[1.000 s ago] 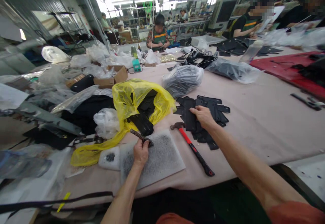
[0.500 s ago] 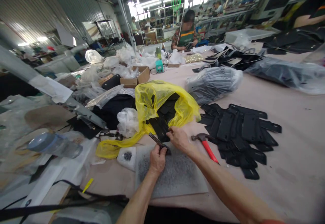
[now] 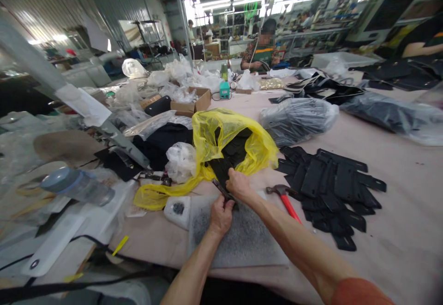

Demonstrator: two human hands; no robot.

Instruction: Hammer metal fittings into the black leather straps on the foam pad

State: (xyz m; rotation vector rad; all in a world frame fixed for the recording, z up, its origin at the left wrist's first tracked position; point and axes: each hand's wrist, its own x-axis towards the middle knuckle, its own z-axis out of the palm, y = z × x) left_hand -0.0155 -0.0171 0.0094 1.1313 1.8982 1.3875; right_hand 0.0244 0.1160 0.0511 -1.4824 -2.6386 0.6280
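My left hand (image 3: 221,215) is closed around a dark, slim tool (image 3: 218,187), perhaps a punch, tilted up to the left above a grey, speckled board (image 3: 249,240). Beside it, my right hand (image 3: 240,186) is closed, its fingertips pinching the edge of a flat black strip (image 3: 218,169). That strip reaches out of the mouth of a yellow plastic bag (image 3: 207,132), where more black pieces lie. A claw hammer (image 3: 289,206) with a red handle rests to the right of the board. Several black slotted pieces (image 3: 314,178) are heaped beyond the hammer.
A small white block (image 3: 178,210) with a dark patch touches the board's left side. Further left are a water bottle (image 3: 78,186) and a slanted metal post (image 3: 121,139). Clear-wrapped bundles (image 3: 299,116) and a cardboard box (image 3: 197,102) lie behind. A co-worker (image 3: 261,51) sits across the table.
My right hand has moved slightly up over the black strip's edge. My left hand still holds the dark tool, lower end close to the right wrist. The whole view has shifted a little.
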